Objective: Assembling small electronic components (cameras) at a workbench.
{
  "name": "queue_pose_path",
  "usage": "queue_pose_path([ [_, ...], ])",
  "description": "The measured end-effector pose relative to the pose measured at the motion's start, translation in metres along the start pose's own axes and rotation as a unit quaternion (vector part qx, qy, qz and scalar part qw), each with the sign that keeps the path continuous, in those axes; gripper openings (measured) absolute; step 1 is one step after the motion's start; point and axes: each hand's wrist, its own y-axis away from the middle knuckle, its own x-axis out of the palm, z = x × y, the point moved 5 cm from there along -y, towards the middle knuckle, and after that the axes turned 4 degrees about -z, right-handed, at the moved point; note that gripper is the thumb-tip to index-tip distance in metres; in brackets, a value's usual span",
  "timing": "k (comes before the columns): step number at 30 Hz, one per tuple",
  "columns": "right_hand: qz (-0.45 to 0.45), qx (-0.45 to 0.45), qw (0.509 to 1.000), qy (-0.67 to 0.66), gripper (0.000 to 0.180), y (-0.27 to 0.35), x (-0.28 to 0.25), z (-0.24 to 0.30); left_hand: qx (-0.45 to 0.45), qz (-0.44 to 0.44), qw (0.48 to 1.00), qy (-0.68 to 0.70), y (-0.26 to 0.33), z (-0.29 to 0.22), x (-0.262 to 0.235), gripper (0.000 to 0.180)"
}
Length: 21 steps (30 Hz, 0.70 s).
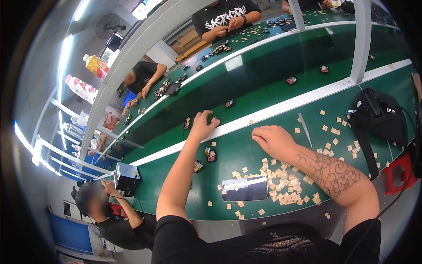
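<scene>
My left hand [203, 126] reaches over the white rail [237, 124] above the green belt. Its fingers are bent and spread from the thumb; a small pinkish-dark patch by the thumb tip is too small to make out. Small black parts with coloured labels lie on the belt, one [187, 122] left of this hand and another [229, 104] beyond it. My right hand [274, 141] is over the green table with fingers curled together; what they hold, if anything, is hidden. Two more black parts [211, 155] [198, 166] rest on the table near my left forearm.
Many small beige squares [285, 187] lie heaped and scattered on the table. A phone [245, 189] lies beside the heap. At the right are a black bag [379, 115] and a red stool [398, 174]. White frame posts [361, 44] rise from the rail. Other people work across and at left.
</scene>
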Motion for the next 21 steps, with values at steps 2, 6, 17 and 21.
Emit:
queue_pose_path([
  [2, 0.0, 0.008, 1.0, -0.011, 0.016, -0.001, -0.003, 0.003, 0.135, -0.04, 0.99, 0.004, 0.011, -0.018, 0.006, 0.06],
  [6, -0.023, 0.013, 0.999, -0.024, 0.015, -0.002, -0.003, 0.002, 0.167, -0.064, 0.984, 0.003, 0.02, -0.034, 0.003, 0.049],
  [17, -0.015, 0.014, 1.0, 0.016, 0.015, -0.002, -0.014, 0.014, 0.334, -0.018, 0.941, 0.054, 0.115, -0.143, 0.023, 0.041],
  [21, -0.021, 0.011, 1.0, -0.003, 0.019, -0.004, -0.015, 0.013, 0.33, 0.009, 0.938, 0.106, 0.129, -0.144, 0.021, 0.052],
])
